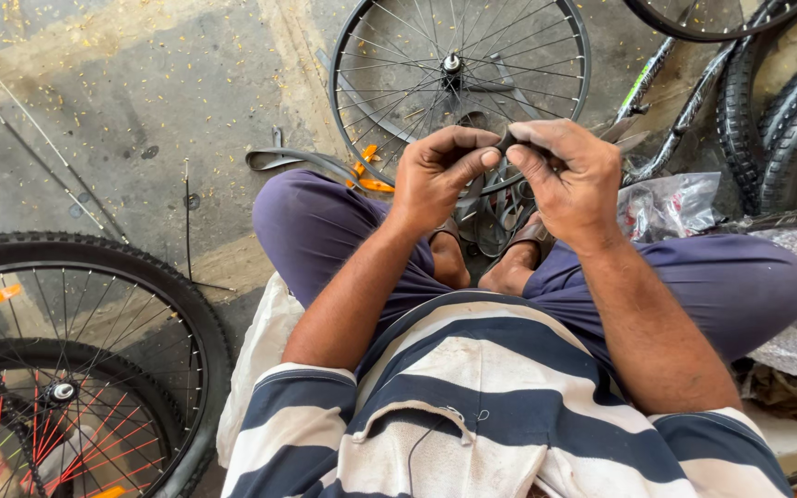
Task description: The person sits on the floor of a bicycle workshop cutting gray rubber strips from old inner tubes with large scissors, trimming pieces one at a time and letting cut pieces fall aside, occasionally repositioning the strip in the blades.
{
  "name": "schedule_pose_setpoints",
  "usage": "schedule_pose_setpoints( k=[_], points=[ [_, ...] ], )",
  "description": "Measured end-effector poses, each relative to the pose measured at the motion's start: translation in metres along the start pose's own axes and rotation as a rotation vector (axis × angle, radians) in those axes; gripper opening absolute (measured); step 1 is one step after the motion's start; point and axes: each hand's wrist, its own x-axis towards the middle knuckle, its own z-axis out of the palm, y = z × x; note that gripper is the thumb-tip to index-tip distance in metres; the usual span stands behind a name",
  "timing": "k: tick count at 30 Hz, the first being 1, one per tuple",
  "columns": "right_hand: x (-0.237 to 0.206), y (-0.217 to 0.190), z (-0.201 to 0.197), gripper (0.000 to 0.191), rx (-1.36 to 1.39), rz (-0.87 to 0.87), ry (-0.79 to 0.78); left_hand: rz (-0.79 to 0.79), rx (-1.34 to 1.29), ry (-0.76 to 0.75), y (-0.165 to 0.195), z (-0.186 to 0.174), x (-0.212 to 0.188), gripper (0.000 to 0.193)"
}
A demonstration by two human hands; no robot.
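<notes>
I sit cross-legged on the floor in purple trousers and a striped shirt. My left hand (438,171) and my right hand (565,179) meet above my feet, and both pinch a small dark part (505,141) between the fingertips. The part is mostly hidden by my fingers, so I cannot tell its shape. Just beyond my hands a bare spoked wheel rim (458,69) lies flat on the floor. Dark rubber strips (500,217) sit coiled between my feet.
Two tyred wheels (76,360) with orange reflectors lie at the lower left. A bicycle frame (684,101) and tyres (786,111) stand at the upper right. A clear plastic bag (671,205) rests by my right knee. A grey strap (292,159), orange pieces (368,171) and thin rods (43,138) lie on the concrete.
</notes>
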Motion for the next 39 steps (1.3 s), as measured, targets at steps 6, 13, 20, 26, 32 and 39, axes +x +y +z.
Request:
schedule_pose_setpoints(
  k=[6,13,20,26,32,39],
  points=[
    [0.000,0.002,0.004,0.013,-0.073,-0.026,-0.091,0.090,-0.087,-0.027,0.005,0.002,0.000,0.031],
    [-0.004,0.014,0.016,0.014,0.009,0.116,-0.057,0.185,0.163,0.049,0.001,0.000,-0.002,0.021],
    [-0.008,0.026,0.019,0.017,0.115,0.111,-0.043,0.075,-0.136,0.023,-0.013,-0.001,0.001,0.016],
    [-0.002,0.018,0.010,0.012,-0.077,0.049,-0.082,0.189,-0.007,-0.019,0.001,-0.002,0.001,0.014],
    [0.001,0.013,-0.002,0.011,-0.054,0.025,-0.115,0.154,0.237,-0.065,0.012,-0.003,-0.005,0.024],
    [0.004,0.011,-0.010,0.012,0.007,0.050,-0.156,-0.059,-0.050,-0.048,-0.009,-0.003,-0.002,0.020]
  ],
)
